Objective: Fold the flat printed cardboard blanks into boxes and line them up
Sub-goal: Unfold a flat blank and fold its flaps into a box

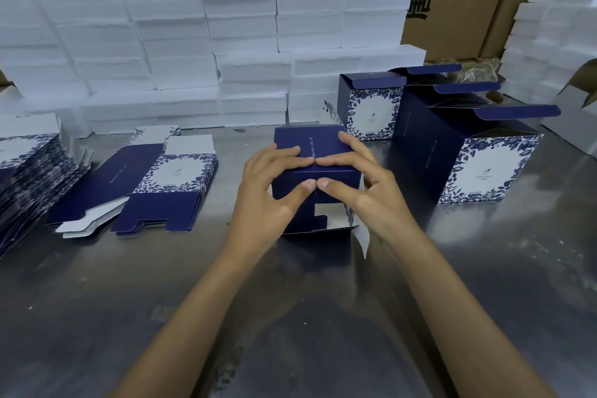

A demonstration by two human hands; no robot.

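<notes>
1. Right now your half-formed box point(315, 171) sits on the metal table point(323, 317) directly in front of you, between both hands, with its open flap end turned toward you.
2. Your left hand point(268, 184) grips the box from its left side: fingers curled over the top, thumb pressing the near face.
3. Your right hand point(365, 178) mirrors it from the right, fingers curled on top and thumb on the same near face.
4. Both thumb tips nearly meet at the middle of that face, and the index fingertips meet above them on the top panel.
5. The relation that matters: the loose bottom flaps point(336, 220) lie just below and toward you from your thumbs, with a white flap trailing off at the right corner.
6. That trailing flap is nearer your right hand, so it looks like the one to tuck it.
7. Finished boxes point(468, 152) stand in a row to your right, running away from you; the line's near end lies closest to your right hand.
8. Flat blanks point(168, 184) lie stacked to your left, nearer your left hand.
</notes>
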